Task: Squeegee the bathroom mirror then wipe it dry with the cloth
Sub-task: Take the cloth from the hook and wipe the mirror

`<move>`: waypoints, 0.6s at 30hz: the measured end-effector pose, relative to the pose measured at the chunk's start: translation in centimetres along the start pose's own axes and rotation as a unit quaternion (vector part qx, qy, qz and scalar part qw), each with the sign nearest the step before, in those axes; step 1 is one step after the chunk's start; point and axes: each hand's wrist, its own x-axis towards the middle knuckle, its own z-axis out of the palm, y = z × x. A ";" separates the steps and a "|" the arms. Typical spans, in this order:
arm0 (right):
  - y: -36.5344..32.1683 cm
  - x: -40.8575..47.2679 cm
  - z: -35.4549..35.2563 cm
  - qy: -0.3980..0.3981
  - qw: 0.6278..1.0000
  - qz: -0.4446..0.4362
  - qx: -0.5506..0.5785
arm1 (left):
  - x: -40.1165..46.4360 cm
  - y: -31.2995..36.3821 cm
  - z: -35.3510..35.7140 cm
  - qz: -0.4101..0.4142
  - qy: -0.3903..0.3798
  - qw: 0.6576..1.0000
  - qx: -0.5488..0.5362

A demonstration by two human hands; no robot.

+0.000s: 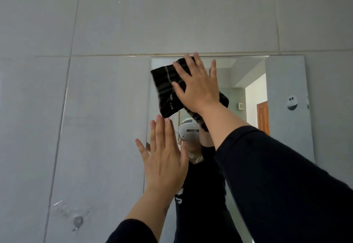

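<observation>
The rectangular mirror (282, 109) hangs on a grey tiled wall, with its top edge just below a tile joint. My right hand (196, 84) lies flat with fingers spread, pressing a dark striped cloth (166, 90) against the mirror's upper left corner. My left hand (164, 157) rests flat and empty against the mirror's left edge, lower down, fingers pointing up. No squeegee is in view. My arms hide much of the mirror's lower part.
Large grey wall tiles (107, 109) surround the mirror. A small metal hook or suction mount (78, 221) sits on the wall at lower left. A round white fitting (291, 102) is stuck near the mirror's right edge. The mirror reflects a person and a doorway.
</observation>
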 end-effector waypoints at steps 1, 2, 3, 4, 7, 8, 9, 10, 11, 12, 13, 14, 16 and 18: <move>1.2 -0.5 -0.2 0.003 1.000 0.012 -0.005 | -0.2 0.4 0.2 -0.002 -0.008 1.000 0.000; 2.6 -1.1 -0.5 0.005 1.000 0.025 -0.010 | -0.4 0.7 0.3 -0.002 -0.015 1.000 0.002; 4.1 -1.8 -0.8 0.005 0.999 0.039 -0.016 | -0.7 0.9 0.4 -0.001 -0.019 1.000 0.004; 5.6 -2.5 -1.1 0.003 0.998 0.054 -0.022 | -0.9 1.1 0.6 0.001 -0.023 1.000 0.004; 10.4 -4.8 -2.2 -0.007 0.994 0.101 -0.041 | -1.3 1.4 1.2 0.000 -0.034 0.999 0.002; 12.0 -5.5 -2.5 -0.007 0.992 0.116 -0.044 | -1.5 1.4 1.4 -0.002 -0.037 0.999 0.003; 13.5 -6.1 -2.9 -0.005 0.990 0.131 -0.047 | -1.6 1.4 1.7 -0.002 -0.038 0.999 0.004; 14.9 -6.6 -3.2 -0.005 0.988 0.144 -0.050 | -1.7 1.4 1.9 -0.002 -0.037 0.999 0.003; 16.2 -7.0 -3.4 -0.006 0.986 0.155 -0.053 | -1.8 1.5 2.1 -0.002 -0.034 0.999 0.002; 17.2 -7.2 -3.6 -0.008 0.985 0.163 -0.056 | -1.8 1.5 2.2 -0.001 -0.031 1.000 0.001; 18.0 -7.3 -3.8 -0.008 0.984 0.169 -0.058 | -1.8 1.6 2.3 0.000 -0.027 1.000 0.001; 18.7 -7.3 -3.8 -0.007 0.983 0.174 -0.058 | -1.8 1.6 2.4 0.001 -0.024 1.000 0.001; 19.7 -7.1 -4.0 -0.005 0.981 0.188 -0.055 | -1.8 1.6 2.6 0.003 -0.016 1.000 0.001; 20.1 -6.8 -4.0 -0.002 0.978 0.202 -0.048 | -1.8 1.6 2.7 0.004 -0.012 1.000 0.005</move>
